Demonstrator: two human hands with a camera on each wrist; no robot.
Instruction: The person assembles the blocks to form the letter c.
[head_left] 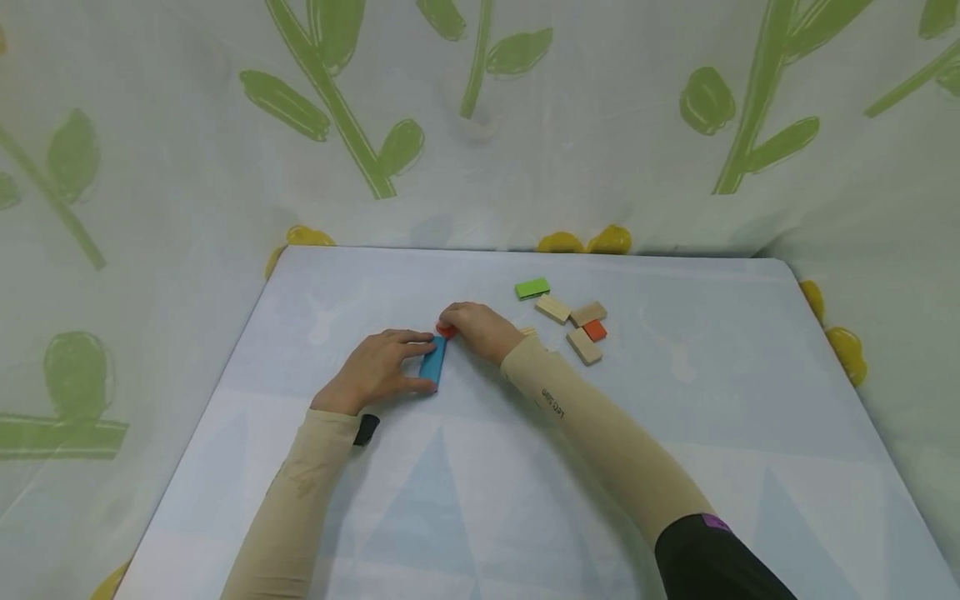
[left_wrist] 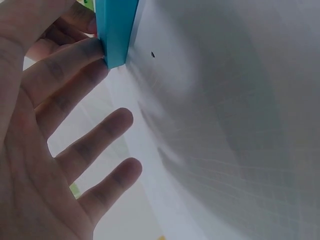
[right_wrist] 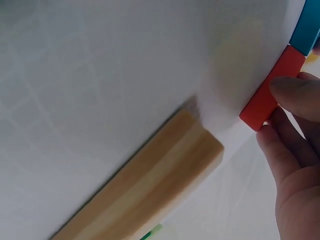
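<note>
A blue wooden block (head_left: 432, 364) lies on the table with my left hand (head_left: 375, 367) holding it between the thumb at its near end and the fingers at its far end. In the left wrist view, fingertips touch the end of the blue block (left_wrist: 116, 32), while two other fingers are spread clear of it. My right hand (head_left: 480, 327) pinches a red block (right_wrist: 270, 92) between thumb and fingers. The right wrist view has the red block end to end with the blue block (right_wrist: 306, 30), apparently touching. In the head view, fingers partly cover the red block (head_left: 446, 331).
Right of the hands lie a green block (head_left: 532, 288), an orange-red block (head_left: 595, 330) and several plain wooden blocks (head_left: 584, 346). A striped wooden block (right_wrist: 145, 175) sits close to the right hand. The white table (head_left: 675, 533) meets a leaf-patterned curtain (head_left: 600, 125) behind.
</note>
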